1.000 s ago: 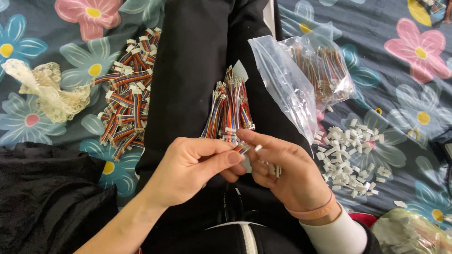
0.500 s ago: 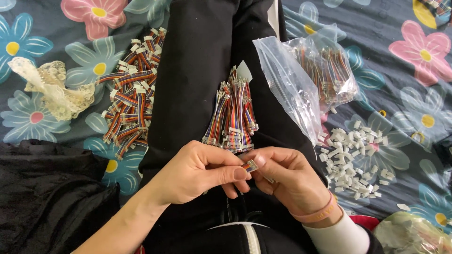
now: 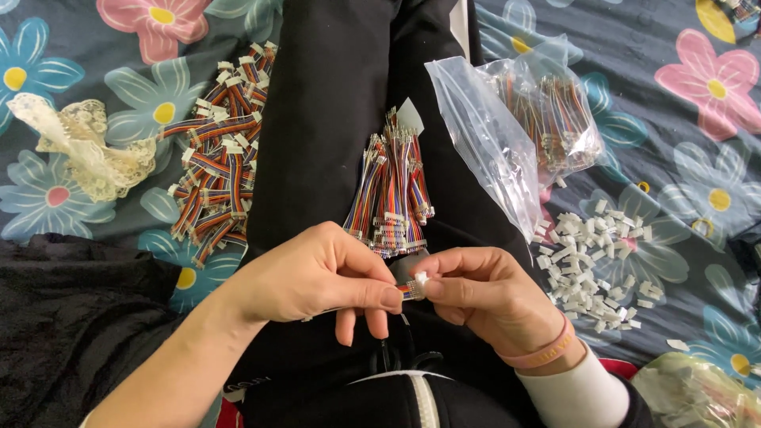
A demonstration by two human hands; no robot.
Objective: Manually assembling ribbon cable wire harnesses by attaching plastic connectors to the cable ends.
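1. The left hand [image 3: 317, 277] pinches a short rainbow ribbon cable [image 3: 406, 291] near its end; the right hand [image 3: 483, 297] closes its fingers on a small white plastic connector [image 3: 420, 279] — touching the cable tip, over the lap.
2. Judged feather-light: limp wires, rigid and probably slippery housing — best gripped just behind the tip.
3. A loose cable bundle [image 3: 392, 198] lies just beyond.

Two hands [image 3: 317, 281], two heaps of ribbon cables [image 3: 392, 198], one plastic bag [image 3: 515, 119], one lace scrap [image 3: 79, 147].
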